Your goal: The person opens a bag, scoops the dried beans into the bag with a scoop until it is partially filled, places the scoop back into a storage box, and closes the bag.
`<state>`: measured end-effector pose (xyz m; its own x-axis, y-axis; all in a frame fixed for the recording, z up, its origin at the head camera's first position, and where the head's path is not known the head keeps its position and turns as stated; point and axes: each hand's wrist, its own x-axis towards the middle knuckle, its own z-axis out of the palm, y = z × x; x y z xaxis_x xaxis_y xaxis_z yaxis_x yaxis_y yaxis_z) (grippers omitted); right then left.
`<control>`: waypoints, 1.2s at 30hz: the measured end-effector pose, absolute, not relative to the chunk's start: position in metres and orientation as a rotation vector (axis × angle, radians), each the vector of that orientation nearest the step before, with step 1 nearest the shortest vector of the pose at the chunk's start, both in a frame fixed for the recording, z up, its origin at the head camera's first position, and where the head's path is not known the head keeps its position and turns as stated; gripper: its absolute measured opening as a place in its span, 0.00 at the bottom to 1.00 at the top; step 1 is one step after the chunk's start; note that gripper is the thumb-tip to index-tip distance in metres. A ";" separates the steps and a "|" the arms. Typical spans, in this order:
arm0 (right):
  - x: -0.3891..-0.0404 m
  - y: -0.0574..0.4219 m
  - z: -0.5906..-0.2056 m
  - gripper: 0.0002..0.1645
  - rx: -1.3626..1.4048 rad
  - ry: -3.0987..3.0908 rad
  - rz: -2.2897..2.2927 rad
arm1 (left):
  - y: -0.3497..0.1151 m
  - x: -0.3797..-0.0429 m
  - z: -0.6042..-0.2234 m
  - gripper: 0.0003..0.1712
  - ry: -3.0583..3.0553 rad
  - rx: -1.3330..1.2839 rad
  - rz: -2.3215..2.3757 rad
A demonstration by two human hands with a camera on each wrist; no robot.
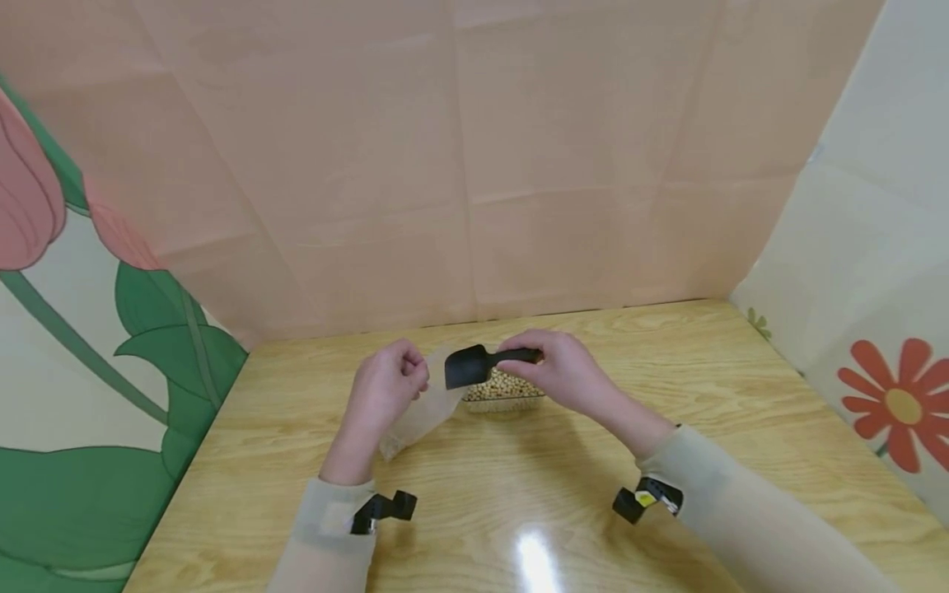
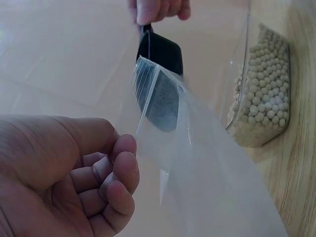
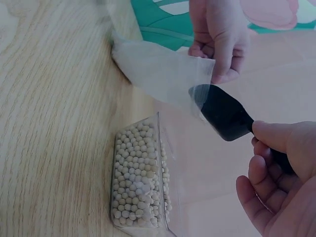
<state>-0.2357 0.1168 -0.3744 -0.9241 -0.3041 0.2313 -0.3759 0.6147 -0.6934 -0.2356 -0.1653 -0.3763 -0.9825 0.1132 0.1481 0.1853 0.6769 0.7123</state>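
My left hand (image 1: 385, 383) pinches the top edge of a translucent plastic bag (image 2: 212, 182) between thumb and forefinger. The bag hangs down toward the table, its mouth parted. In my right hand (image 1: 559, 366) is a small black scoop (image 1: 467, 367), gripped by its handle. In the left wrist view the scoop's tip shows through the film, inside the bag's mouth. Below the scoop stands a clear rectangular container (image 3: 160, 143) filled with small round beige balls (image 3: 136, 173). The bag's lower end appears pale and slack.
The wood-grain table (image 1: 474, 511) runs back to a pinkish sheet (image 1: 474, 165) hung behind it. A flower-patterned wall covering (image 1: 900, 403) stands on the right, and another with green leaves (image 1: 170, 362) on the left. Black wrist cameras (image 1: 371, 512) sit on both sleeves.
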 end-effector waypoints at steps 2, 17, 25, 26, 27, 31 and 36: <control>-0.235 0.119 -0.374 0.17 0.571 -2.733 1.249 | -0.165 -0.235 -0.377 0.06 -2.797 -0.245 -1.208; -0.231 0.155 -0.379 0.18 0.438 -2.687 1.380 | -0.163 -0.236 -0.377 0.06 -2.813 -0.257 -1.195; -0.236 0.179 -0.391 0.20 0.373 -2.688 1.367 | -0.164 -0.235 -0.378 0.06 -2.814 -0.265 -1.192; -0.236 0.181 -0.392 0.20 0.362 -2.695 1.366 | -0.165 -0.235 -0.378 0.06 -2.814 -0.271 -1.194; -0.237 0.183 -0.394 0.21 0.355 -2.704 1.362 | -0.165 -0.235 -0.378 0.06 -2.816 -0.273 -1.196; -0.239 0.189 -0.401 0.20 0.320 -2.736 1.338 | -0.166 -0.235 -0.379 0.07 -2.825 -0.279 -1.196; -0.241 0.194 -0.404 0.17 0.381 -2.737 1.274 | -0.166 -0.235 -0.379 0.07 -2.829 -0.293 -1.181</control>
